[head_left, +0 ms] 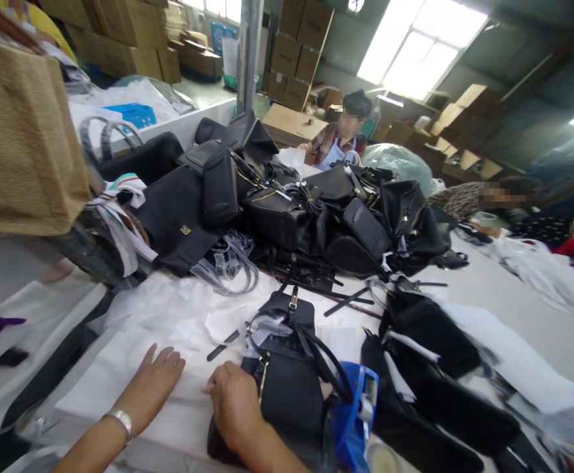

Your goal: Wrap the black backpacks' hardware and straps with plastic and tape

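Toward the near left corner of the tabletop (498, 282), loose white sheets (183, 312), probably spread there as a soft layer within reach. Over them, left hand (156, 378): palm down, fingers extended and slightly parted, no grip on anything, forearm slanting in from the near left. Next, right hand (238, 401), against the left side of a black bag (294, 387), perhaps to steady it; knuckles up, fingers partly curled, impossible to tell whether pinching anything. Set near the middle of the near edge, likely for close handling. Just beside, rightward, a blue plastic piece (358, 407), apparently placed handily. Farther right, more black bags (429, 348), perhaps set aside for working room.
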### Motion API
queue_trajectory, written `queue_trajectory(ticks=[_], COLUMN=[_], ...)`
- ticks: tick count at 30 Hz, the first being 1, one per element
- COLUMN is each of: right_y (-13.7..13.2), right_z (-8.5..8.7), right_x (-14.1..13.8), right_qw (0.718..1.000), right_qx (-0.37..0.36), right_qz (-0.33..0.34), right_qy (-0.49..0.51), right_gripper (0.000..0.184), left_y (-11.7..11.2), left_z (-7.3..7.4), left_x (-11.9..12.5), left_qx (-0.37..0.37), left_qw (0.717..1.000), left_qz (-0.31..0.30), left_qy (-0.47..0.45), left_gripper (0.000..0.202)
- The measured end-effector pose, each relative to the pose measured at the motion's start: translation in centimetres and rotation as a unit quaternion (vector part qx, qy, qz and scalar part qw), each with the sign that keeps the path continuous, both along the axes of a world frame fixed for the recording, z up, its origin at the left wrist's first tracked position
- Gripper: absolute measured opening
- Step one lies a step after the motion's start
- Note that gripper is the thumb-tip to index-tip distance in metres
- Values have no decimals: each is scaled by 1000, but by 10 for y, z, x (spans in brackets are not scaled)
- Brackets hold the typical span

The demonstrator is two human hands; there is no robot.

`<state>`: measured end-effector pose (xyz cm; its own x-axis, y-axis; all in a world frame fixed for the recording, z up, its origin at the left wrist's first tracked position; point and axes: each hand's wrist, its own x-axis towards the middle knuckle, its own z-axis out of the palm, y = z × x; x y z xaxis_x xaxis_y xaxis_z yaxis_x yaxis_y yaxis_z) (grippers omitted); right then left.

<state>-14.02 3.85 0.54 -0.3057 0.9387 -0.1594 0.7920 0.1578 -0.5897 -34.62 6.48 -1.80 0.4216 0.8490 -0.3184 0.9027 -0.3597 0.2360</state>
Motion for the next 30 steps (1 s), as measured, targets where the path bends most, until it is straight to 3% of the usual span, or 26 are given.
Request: queue_trajectory(ticks=[2,4,5,7,9,11,13,16,18,20,25,30], right_y=[-1,0,1,2,5,9,16,34,47,58,63,56], right_z=[2,3,3,3,2,-2,-7,-17,-23,-32,-47,-25], right_x=[1,5,8,13,19,26,36,54,66,74,80,95], right_qw=[1000,999,998,997,996,995,989,986,992,986,988,987], right_qx=[3,-8,-13,-25,-40,-64,-114,-136,-77,-33,-63,-54], right_qz=[18,32,43,70,81,63,52,-9,-101,-148,-102,-151], right_qy=[-21,-37,-40,-25,3,32,76,92,15,-69,-98,-25], right_gripper=[8,12,14,15,17,21,28,31,24,17,8,17], left_y=[-5,-8,-9,-6,0,6,11,14,14,14,14,13], left_z=[1,7,11,19,20,14,2,-14,-19,-21,-11,-1], left_x=[-2,3,8,22,36,46,52,55,58,60,65,69], left_qx=[-36,-121,-163,-240,-320,-384,-411,-396,-383,-375,-380,-376], left_qw=[999,991,977,928,859,789,749,748,752,749,730,727], left_qz=[24,5,-6,7,58,109,144,190,220,241,275,277], left_qy=[23,-63,-136,-285,-395,-466,-500,-498,-490,-490,-498,-504], left_gripper=[71,95,94,75,50,32,28,34,36,37,35,29])
